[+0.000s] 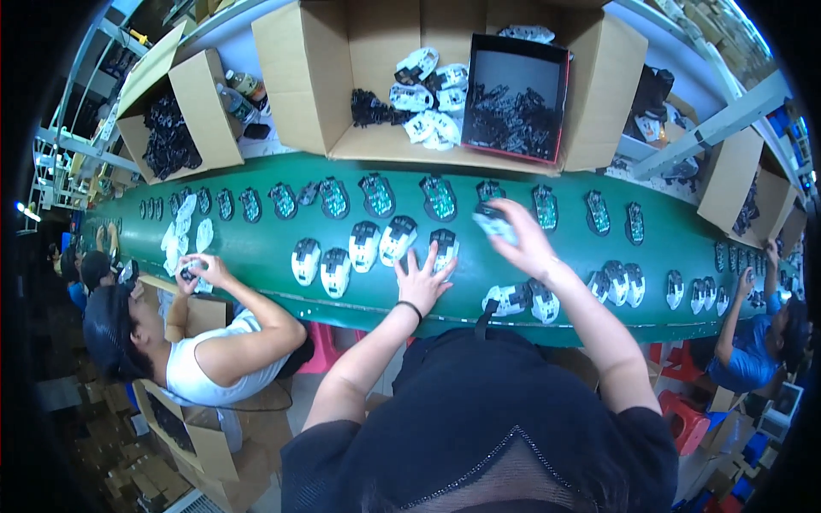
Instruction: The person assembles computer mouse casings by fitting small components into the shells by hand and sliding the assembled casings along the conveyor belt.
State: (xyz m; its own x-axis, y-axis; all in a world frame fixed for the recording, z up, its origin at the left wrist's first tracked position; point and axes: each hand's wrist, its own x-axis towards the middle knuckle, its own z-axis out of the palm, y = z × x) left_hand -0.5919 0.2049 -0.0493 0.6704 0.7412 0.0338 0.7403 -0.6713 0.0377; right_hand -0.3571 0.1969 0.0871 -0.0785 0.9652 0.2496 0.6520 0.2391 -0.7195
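Observation:
My right hand (528, 244) is closed around a white-and-black computer mouse shell (493, 226), held above the green work surface. Spread fingers of my left hand (422, 284) rest at the lower part of another white mouse shell (444, 242) lying on the surface; they are not wrapped round it. Left of that hand lie several similar shells, among them one shell (398, 239) close to my fingertips. Beyond both hands runs a row of black mouse bases with green circuit boards, such as this base (439, 199). Two more shells (508, 299) lie below my right wrist.
A large cardboard box (385, 147) at the back holds white shells and a black tray (518, 77) of small black parts. Co-workers sit at left (231, 355) and right (744, 338). A metal beam (714, 128) slants in at the back right.

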